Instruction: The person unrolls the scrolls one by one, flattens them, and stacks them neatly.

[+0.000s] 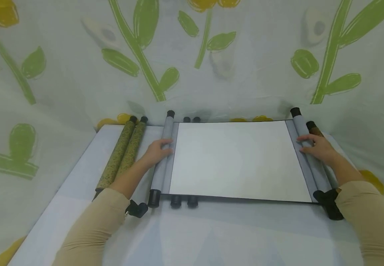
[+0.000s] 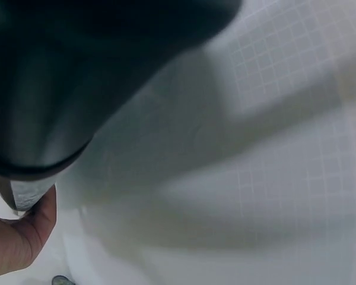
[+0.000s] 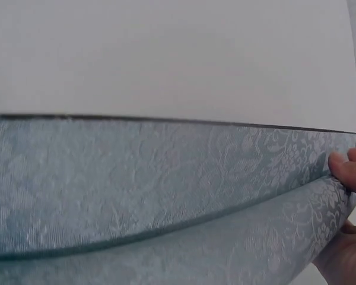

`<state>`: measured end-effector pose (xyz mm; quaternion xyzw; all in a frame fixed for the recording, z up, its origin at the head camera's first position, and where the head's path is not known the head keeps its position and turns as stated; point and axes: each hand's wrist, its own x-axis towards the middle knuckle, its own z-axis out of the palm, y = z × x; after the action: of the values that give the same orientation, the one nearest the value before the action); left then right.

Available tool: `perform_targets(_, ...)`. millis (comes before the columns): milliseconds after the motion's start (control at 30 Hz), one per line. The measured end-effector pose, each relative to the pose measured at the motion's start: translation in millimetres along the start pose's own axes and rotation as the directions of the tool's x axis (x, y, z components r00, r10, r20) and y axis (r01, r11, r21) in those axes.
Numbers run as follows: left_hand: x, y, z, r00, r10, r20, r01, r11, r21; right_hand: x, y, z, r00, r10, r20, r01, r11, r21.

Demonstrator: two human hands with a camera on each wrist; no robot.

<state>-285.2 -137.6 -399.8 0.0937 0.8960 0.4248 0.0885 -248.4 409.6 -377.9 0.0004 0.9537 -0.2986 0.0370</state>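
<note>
A scroll (image 1: 235,159) is spread partly unrolled between my two hands, showing blank white paper with blue-grey brocade borders. My left hand (image 1: 157,151) grips its left roll (image 1: 159,176), which has black end knobs. On the other side, my right hand (image 1: 319,148) holds the right roll (image 1: 315,173) between thumb and fingers. In the left wrist view a dark knob (image 2: 47,101) fills the upper left, and the hand (image 2: 24,240) curls round the roll beyond it. The right wrist view shows floral brocade (image 3: 154,172) and fingertips (image 3: 347,172) pinching the roll.
Two green-gold patterned rolled scrolls (image 1: 116,157) lie side by side left of my left hand. Black knobs (image 1: 176,201) of other rolls stick out beneath the spread scroll. A brown roll (image 1: 315,129) lies at the right. Flower-patterned sheeting (image 1: 245,85) hangs behind the white table (image 1: 211,236).
</note>
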Motion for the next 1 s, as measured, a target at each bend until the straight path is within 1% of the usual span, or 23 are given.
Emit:
perform_targets(133, -0.2, -4.2, 0.2, 1.000, -0.011, 0.014, 0.011, 1.000, 0.024, 3.8, 1.7, 6.4, 0.999, 0.018, 0.028, -0.017, 1.000, -0.019)
perform_targets(267, -2.2, -9.7, 0.6, 0.999, -0.026, 0.025, 0.026, 0.999, 0.030, 7.1, -0.1, 12.6, 0.998, 0.057, 0.031, -0.058, 0.998, 0.037)
perform_targets(333, -3.0, -11.7, 2.1, 0.999, -0.030, 0.023, 0.029, 0.999, 0.023, 7.8, -0.8, 14.7, 0.997, 0.078, 0.028, -0.080, 0.993, 0.083)
perform_targets(433, -3.9, -13.5, 5.5, 1.000, -0.022, 0.007, 0.022, 0.999, 0.033, 7.8, 0.3, 17.6, 0.995, 0.092, 0.035, -0.095, 0.990, 0.105)
perform_targets(600, -4.2, -11.7, 10.3, 1.000, -0.020, 0.008, 0.020, 0.998, 0.058, 7.6, 4.2, 23.9, 0.995, 0.093, 0.047, -0.098, 0.989, 0.113)
perform_targets(700, -1.6, -11.5, 12.0, 1.000, -0.017, 0.020, 0.015, 0.997, 0.077, 8.4, 6.6, 26.5, 0.992, 0.122, 0.046, -0.126, 0.985, 0.118)
perform_targets(833, -1.7, -10.9, 12.7, 1.000, -0.016, 0.022, 0.014, 0.994, 0.104, 9.7, 9.2, 29.2, 0.982, 0.187, 0.032, -0.189, 0.974, 0.127)
perform_targets(1000, -5.1, -10.6, 12.8, 0.999, -0.053, -0.006, 0.053, 0.996, 0.076, 9.5, 11.2, 31.2, 0.973, 0.232, -0.003, -0.227, 0.957, 0.182)
